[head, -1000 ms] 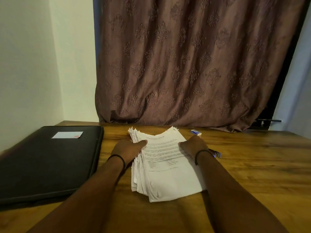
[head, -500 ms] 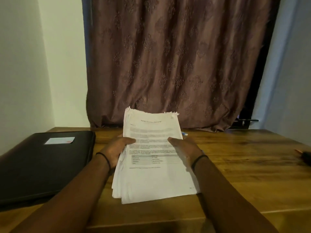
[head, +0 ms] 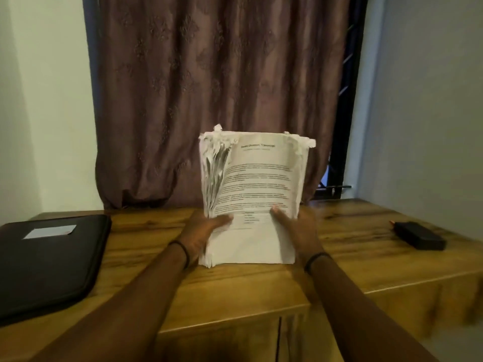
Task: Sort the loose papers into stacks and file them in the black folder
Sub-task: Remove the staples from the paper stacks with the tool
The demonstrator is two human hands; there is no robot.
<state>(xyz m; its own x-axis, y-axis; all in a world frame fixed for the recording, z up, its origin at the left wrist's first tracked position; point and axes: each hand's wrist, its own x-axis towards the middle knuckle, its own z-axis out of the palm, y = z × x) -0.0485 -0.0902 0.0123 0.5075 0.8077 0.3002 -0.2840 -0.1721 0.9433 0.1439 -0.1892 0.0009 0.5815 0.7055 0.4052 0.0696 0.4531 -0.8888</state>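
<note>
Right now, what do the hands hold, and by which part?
Both hands hold the stack of papers upright: left hand on its lower left edge, right hand on its lower right edge.

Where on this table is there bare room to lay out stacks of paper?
Bare table lies between the papers and the black case at right, and another strip between the folder and the left hand. The near edge is bare but crossed by both forearms. Centre is crowded: it and the right hand hold the papers upright.

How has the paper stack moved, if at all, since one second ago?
Yes, the paper stack tipped up from flat on the table to nearly upright.
</note>
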